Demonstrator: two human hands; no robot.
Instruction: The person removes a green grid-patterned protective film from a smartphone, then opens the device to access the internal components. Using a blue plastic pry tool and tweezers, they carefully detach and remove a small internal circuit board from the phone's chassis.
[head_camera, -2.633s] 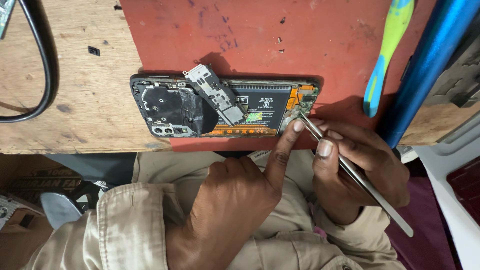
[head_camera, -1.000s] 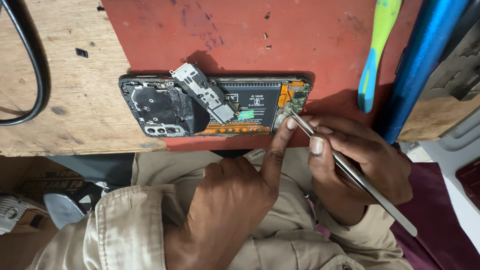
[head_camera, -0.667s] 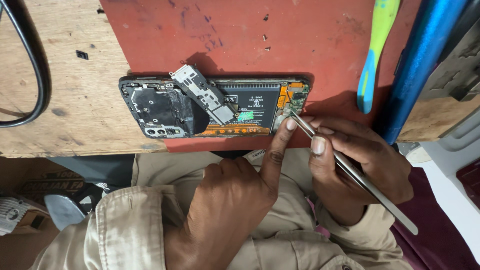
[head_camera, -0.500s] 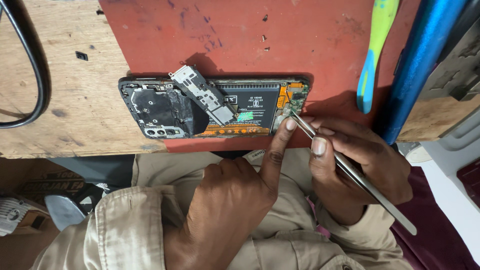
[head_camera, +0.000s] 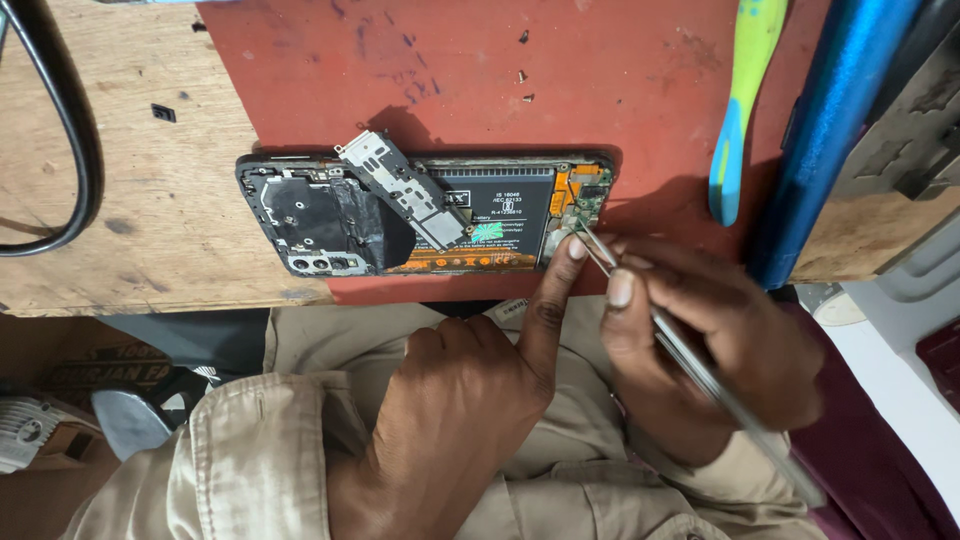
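Little has changed: the opened phone (head_camera: 425, 215) stays mid-frame on the bench (head_camera: 130, 150). The left hand (head_camera: 470, 400), forefinger extended, still presses its right end; the right hand (head_camera: 720, 340) keeps gripping tweezers (head_camera: 690, 360) there.

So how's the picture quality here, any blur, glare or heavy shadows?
Head view: sharp, evenly lit; the opened phone casts a soft shadow up onto the red mat; faint sheen on the tweezers in the right hand; no blur; left hand crisp.

Worn wooden bench (head_camera: 120, 180) under red mat (head_camera: 620, 80)
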